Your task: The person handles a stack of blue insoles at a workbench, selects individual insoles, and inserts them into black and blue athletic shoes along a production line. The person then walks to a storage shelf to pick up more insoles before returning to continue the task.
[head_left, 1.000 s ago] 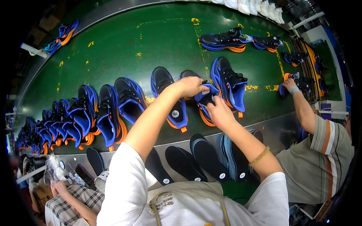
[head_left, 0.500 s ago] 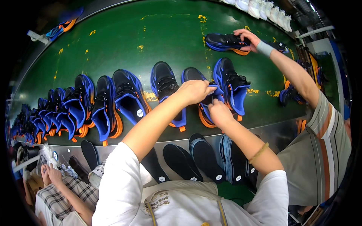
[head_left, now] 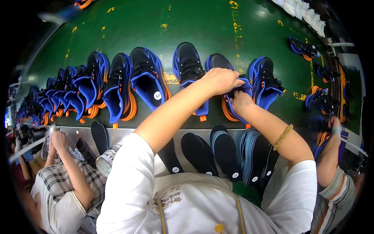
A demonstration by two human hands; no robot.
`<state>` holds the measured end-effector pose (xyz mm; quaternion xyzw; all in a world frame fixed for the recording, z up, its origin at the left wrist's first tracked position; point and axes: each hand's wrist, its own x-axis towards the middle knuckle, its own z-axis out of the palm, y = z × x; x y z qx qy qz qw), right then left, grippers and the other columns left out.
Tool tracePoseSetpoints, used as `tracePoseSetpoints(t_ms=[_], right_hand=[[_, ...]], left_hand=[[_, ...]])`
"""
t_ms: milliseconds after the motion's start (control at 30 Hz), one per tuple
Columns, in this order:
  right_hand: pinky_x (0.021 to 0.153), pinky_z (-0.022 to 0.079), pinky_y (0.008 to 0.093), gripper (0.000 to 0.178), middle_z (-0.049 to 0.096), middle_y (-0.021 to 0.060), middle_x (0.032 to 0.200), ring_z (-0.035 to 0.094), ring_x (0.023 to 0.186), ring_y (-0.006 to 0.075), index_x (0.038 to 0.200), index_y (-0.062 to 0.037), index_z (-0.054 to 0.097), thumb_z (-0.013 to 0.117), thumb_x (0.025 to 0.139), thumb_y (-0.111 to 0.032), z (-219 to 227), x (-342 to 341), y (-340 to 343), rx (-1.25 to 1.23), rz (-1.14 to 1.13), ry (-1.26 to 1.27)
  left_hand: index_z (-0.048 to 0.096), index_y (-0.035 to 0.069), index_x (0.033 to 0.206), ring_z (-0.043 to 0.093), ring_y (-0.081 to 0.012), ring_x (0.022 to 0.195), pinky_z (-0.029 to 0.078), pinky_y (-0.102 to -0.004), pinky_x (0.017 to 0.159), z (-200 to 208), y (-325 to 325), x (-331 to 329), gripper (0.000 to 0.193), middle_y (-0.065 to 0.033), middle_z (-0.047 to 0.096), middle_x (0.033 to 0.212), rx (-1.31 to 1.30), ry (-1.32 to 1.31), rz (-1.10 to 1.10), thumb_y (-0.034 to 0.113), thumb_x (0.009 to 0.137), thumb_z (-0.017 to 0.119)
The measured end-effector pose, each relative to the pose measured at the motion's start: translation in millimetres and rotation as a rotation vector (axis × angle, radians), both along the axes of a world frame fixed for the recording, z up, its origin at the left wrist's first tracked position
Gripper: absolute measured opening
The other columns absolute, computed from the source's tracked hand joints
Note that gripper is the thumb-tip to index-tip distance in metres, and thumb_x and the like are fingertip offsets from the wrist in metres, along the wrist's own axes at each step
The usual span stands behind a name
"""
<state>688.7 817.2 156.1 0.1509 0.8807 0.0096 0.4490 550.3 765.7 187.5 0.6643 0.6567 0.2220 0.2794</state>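
A black-and-blue running shoe (head_left: 219,62) with an orange sole stands on the green work surface, toe pointing away from me. My left hand (head_left: 222,81) is closed on the blue padded upper edge of its opening. My right hand (head_left: 242,103) reaches into the same opening with curled fingers; the fingertips are partly hidden, and I cannot make out what they hold. To the right is a matching shoe (head_left: 264,76), apart from my hands. Another shoe (head_left: 187,58) stands on the left, partly behind my left forearm.
More such shoes (head_left: 146,70) line the near edge leftward. Dark insoles (head_left: 196,152) and a stack of blue-edged insoles (head_left: 249,154) lie on the metal ledge before me. People work on both sides: hands (head_left: 58,142) at left, an arm (head_left: 331,154) at right. White shoes (head_left: 300,9) stand far right.
My view has shifted, with the shoes now higher in it. The co-worker's hand has left the far shoe's spot and is lower right; that shoe is gone from there. My hands stay at the same shoe.
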Motion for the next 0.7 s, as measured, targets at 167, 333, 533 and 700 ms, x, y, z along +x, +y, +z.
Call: tracePoseSetpoints(t_ms=[167, 333, 533, 700], right_hand=[[0.092, 0.036, 0.0368, 0.030, 0.061, 0.0120, 0.106, 0.056, 0.101, 0.0254, 0.106, -0.0036, 0.059, 0.043, 0.083, -0.014, -12.6, 20.3, 19.8, 0.017, 0.399, 0.319], [0.104, 0.021, 0.0395, 0.038, 0.062, 0.0124, 0.103, 0.056, 0.101, 0.0256, 0.107, -0.0001, 0.059, 0.039, 0.084, -0.024, 50.2, 10.1, 3.1, -0.199, 0.243, 0.140], [0.110, -0.001, 0.0386, 0.068, 0.055, 0.0218, 0.114, 0.047, 0.113, 0.0265, 0.119, 0.0091, 0.046, 0.028, 0.081, -0.045, 28.5, 42.9, -14.8, -0.143, -0.024, 0.163], [0.098, 0.034, 0.0420, 0.039, 0.053, 0.0228, 0.111, 0.048, 0.110, 0.0328, 0.111, 0.0058, 0.049, 0.057, 0.075, -0.007, 64.6, 116.2, -80.3, -0.288, -0.272, 1.182]], left_hand=[[0.056, 0.001, 0.088, 0.060, -0.0346, 0.078, 0.047, -0.0426, 0.069, -2.7, 1.6, 11.0, 0.040, -0.0173, 0.062, 0.081, 0.114, 0.038, 0.041, 0.040, 0.086, 0.048], [0.056, 0.003, 0.086, 0.060, -0.0263, 0.061, 0.046, -0.0348, 0.058, -15.7, -10.4, 18.9, 0.035, -0.0094, 0.060, 0.070, 0.374, 0.466, 0.146, 0.038, 0.082, 0.053], [0.055, 0.003, 0.087, 0.059, -0.0293, 0.065, 0.045, -0.0373, 0.057, 48.8, -42.7, 42.0, 0.043, -0.0116, 0.057, 0.070, 0.420, 0.271, 0.284, 0.045, 0.077, 0.058], [0.054, -0.003, 0.095, 0.056, -0.0280, 0.081, 0.044, -0.0349, 0.072, 79.5, -223.0, -2.5, 0.028, -0.0165, 0.057, 0.090, 0.406, -0.111, 0.807, 0.021, 0.090, 0.041]])
